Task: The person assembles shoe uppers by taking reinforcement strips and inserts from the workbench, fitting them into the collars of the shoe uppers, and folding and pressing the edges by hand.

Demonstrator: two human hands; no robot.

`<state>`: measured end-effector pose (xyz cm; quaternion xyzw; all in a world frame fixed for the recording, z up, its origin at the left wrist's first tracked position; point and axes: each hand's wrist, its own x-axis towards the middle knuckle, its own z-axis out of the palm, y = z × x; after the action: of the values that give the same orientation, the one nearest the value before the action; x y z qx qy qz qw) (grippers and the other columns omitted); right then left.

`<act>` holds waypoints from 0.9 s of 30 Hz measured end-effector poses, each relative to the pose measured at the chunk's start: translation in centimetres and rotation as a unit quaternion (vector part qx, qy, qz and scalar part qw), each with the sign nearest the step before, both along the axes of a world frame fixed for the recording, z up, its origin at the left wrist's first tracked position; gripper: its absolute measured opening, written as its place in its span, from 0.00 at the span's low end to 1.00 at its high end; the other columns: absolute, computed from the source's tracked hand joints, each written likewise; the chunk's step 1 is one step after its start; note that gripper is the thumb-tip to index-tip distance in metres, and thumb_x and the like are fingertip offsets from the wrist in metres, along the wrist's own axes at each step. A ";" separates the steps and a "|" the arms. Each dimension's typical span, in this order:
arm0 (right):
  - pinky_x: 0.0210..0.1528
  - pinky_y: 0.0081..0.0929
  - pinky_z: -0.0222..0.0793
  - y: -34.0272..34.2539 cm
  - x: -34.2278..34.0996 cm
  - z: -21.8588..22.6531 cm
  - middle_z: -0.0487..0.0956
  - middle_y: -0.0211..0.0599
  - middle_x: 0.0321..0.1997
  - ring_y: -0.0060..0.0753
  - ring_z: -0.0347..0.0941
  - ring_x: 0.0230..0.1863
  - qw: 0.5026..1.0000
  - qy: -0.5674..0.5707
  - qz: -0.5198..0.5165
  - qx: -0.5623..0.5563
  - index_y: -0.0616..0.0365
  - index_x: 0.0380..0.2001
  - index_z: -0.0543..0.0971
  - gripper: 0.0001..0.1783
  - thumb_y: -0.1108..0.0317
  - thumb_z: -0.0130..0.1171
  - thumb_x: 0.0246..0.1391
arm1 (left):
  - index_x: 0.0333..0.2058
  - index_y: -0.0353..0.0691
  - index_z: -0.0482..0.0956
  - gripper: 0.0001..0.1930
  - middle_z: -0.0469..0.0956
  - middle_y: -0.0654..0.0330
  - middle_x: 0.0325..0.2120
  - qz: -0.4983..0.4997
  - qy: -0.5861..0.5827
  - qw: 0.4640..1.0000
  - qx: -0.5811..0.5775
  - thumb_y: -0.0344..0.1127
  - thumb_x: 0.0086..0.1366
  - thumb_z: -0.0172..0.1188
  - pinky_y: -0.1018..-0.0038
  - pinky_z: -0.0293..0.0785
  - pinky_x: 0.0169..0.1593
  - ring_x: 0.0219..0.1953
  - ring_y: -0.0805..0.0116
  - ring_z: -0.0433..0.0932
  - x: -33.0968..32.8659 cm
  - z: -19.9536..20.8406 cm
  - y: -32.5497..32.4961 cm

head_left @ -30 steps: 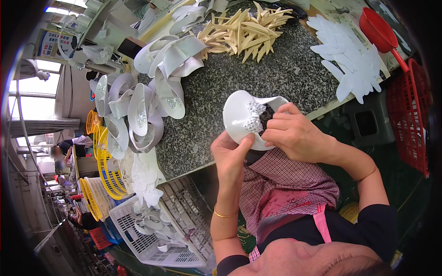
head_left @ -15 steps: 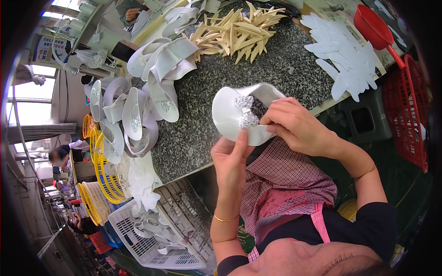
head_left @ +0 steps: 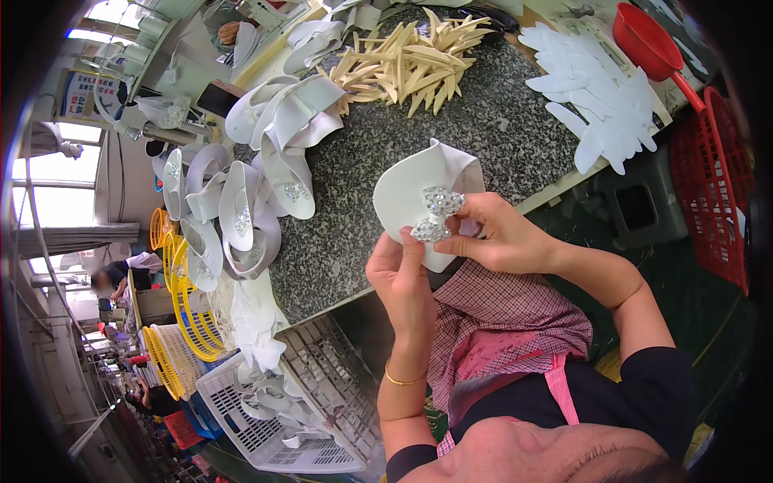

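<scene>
Above the front edge of the dark speckled stone tabletop (head_left: 346,233), a white shoe upper (head_left: 407,183) is held up, its broad rounded front to the left. A silvery, sparkling bow (head_left: 437,212) sits on it. My left hand (head_left: 403,274) is closed on the upper's lower edge, its thumb and finger tips at the bow's lower end. From the right, my right hand (head_left: 506,235) grips the upper beside the bow, thumb and forefinger touching the bow's right side. Its other fingers are partly hidden behind.
Several white uppers (head_left: 240,205), some with sparkles, crowd the table's left. Curved beige strips (head_left: 411,60) are heaped at the back. Flat white pieces (head_left: 592,92) and a red scoop (head_left: 648,40) lie right, above a red basket (head_left: 717,193). A white crate (head_left: 241,431) stands lower left.
The upper has turned and tilted in my hands, its band now folded up more narrowly. My right hand has moved down and left to the bow; my left fingertips have shifted slightly left.
</scene>
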<state>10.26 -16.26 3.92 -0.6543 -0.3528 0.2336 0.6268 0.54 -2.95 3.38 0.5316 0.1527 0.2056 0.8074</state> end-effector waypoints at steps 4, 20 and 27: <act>0.35 0.26 0.68 0.8 -0.2 -0.5 0.77 0.28 0.29 0.19 0.69 0.32 0.999 0.040 0.017 0.002 0.65 0.43 0.79 0.13 0.70 0.65 0.57 | 0.43 0.30 0.76 0.10 0.79 0.61 0.37 0.117 -0.023 0.964 0.237 0.34 0.74 0.55 0.79 0.73 0.43 0.37 0.78 0.76 0.3 -0.1 -0.7; 0.36 0.30 0.72 3.0 -0.9 -0.5 0.81 0.35 0.31 0.22 0.75 0.33 0.998 0.052 0.011 -0.039 0.66 0.43 0.80 0.13 0.69 0.64 0.57 | 0.40 0.34 0.74 0.11 0.77 0.64 0.32 0.153 -0.023 0.973 0.173 0.36 0.78 0.48 0.82 0.69 0.37 0.35 0.81 0.74 1.6 -0.1 0.2; 0.44 0.25 0.73 0.3 -0.2 0.6 0.82 0.39 0.38 0.30 0.79 0.38 0.975 -0.182 -0.109 0.060 0.62 0.45 0.80 0.10 0.69 0.60 0.62 | 0.36 0.39 0.72 0.13 0.75 0.68 0.24 0.179 0.000 0.968 0.175 0.41 0.78 0.48 0.86 0.63 0.21 0.20 0.87 0.68 2.3 0.0 3.4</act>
<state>10.04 -15.94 4.55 -0.6819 -0.4009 0.0192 0.6115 2.79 0.49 3.36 0.6289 0.2074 0.3702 0.6515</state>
